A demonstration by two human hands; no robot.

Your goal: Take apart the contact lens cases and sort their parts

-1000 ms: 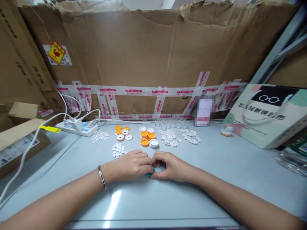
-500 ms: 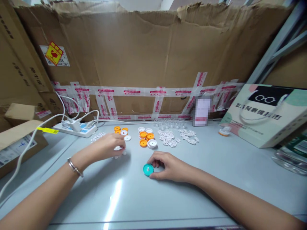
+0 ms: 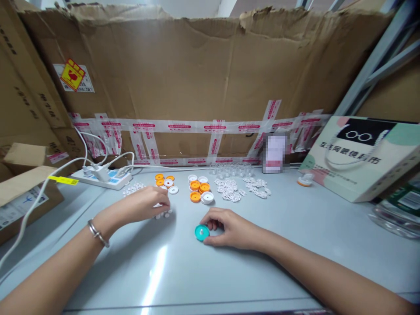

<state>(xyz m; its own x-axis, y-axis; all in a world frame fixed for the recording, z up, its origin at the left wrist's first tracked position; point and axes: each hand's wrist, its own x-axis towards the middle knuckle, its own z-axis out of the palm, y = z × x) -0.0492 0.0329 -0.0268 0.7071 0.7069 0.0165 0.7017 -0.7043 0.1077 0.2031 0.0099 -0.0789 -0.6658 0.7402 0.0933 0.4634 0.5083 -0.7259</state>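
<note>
My right hand (image 3: 225,228) grips a round teal disc (image 3: 201,233) by its edge, between thumb and fingers. A small whitish peg stands at the disc's centre, and its face is tilted toward me. My left hand (image 3: 151,203) is curled down over a little group of small white plastic parts (image 3: 166,214) on the table. Its fingertips are drawn together there; what they pinch, if anything, is hidden. Just beyond the left hand lie orange and white discs (image 3: 169,178). A second cluster of orange and white discs (image 3: 195,197) sits between and behind my hands.
Behind are piles of thin white pieces (image 3: 229,190), clear plastic cups (image 3: 229,169) and a propped phone (image 3: 274,153). An orange-and-white part (image 3: 305,180) lies near a gift box (image 3: 364,157). A power strip (image 3: 113,180) with cables stands left; a cardboard wall (image 3: 197,78) closes the back.
My left hand has lowered slightly over the small white parts. My right hand keeps the teal disc in nearly the same place; the view has shifted a little.
</note>
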